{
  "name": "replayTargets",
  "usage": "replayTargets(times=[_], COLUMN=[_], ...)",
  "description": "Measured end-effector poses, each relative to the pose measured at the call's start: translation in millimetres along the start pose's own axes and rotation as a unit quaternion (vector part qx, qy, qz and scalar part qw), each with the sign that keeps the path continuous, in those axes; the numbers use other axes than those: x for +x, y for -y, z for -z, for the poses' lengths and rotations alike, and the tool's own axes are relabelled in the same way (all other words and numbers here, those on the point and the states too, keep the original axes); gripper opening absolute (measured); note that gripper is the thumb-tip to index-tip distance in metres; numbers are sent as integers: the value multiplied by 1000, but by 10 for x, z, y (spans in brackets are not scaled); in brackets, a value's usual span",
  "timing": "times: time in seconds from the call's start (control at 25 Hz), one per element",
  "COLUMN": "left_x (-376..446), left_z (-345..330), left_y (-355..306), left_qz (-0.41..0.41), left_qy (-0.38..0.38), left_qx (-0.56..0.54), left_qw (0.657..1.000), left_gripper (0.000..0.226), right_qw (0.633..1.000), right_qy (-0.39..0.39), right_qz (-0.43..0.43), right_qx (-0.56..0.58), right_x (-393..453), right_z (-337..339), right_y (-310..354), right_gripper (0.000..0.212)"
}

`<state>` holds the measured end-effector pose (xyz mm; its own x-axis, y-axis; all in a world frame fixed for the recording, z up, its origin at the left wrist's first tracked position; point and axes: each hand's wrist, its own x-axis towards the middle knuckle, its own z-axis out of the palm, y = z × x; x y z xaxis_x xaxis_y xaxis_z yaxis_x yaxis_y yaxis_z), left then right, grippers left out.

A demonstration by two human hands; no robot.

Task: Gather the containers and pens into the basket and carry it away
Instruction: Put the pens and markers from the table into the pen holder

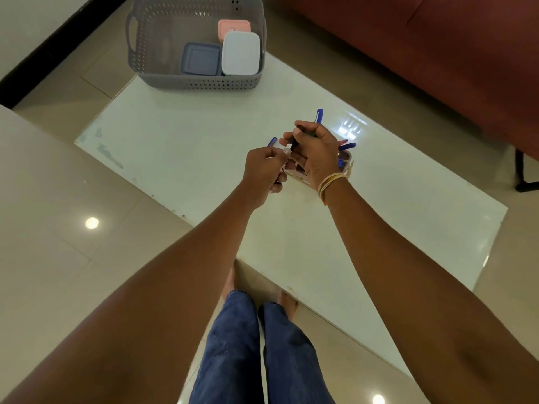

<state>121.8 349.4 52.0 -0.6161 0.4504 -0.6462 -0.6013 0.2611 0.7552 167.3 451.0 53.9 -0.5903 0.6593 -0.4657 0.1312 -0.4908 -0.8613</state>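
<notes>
A grey perforated basket (201, 83) stands at the far end of the white table (180, 147). Inside it lie a blue-grey container (199, 58), a white container (240, 53) and a pink container (233, 26). Over the table's middle, my left hand (262, 170) is closed around pens, one with a white tip showing. My right hand (316, 150) grips a dark pen, and blue pens (320, 115) stick out around it. A small pale pen holder (347, 164) sits under my right hand, mostly hidden.
A dark red sofa (423, 53) runs along the right side. A black metal leg (525, 182) stands on the floor at far right. Glossy beige floor tiles surround the table. My legs and bare feet are at the table's near edge.
</notes>
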Motion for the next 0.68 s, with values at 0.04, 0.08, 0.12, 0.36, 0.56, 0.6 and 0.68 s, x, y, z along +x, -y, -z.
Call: replayTargets(times=[0.04,0.08,0.12,0.36,0.56,0.6,0.68], left_x=[-22,-44,-53,11,159,170,189], left_z=[-92,-183,-267,-410,-360,-357,-345], left_y=[49,88,129,307,395,408,421], left_qz=[-13,-25,-30,-33,38,43,45], left_qy=[-1,-3,-11,-60,-76,-76,-78], left_qx=[1,9,28,177,153,154,165], left_qw=[1000,1000,999,982,985,984,982], left_gripper=[23,24,24,27,28,27,26], right_qw=[1000,999,996,888,878,884,900], right_qy=[-17,-37,-66,-346,-330,-312,-267], right_qz=[5,18,44,272,275,271,256], right_qx=[-5,-12,-34,-129,-211,-219,-233], right_x=[-43,-86,-127,-60,108,138,200], right_z=[59,111,170,772,984,987,998], right_y=[13,27,49,324,233,175,44], right_gripper=[15,19,20,19,17,15,9])
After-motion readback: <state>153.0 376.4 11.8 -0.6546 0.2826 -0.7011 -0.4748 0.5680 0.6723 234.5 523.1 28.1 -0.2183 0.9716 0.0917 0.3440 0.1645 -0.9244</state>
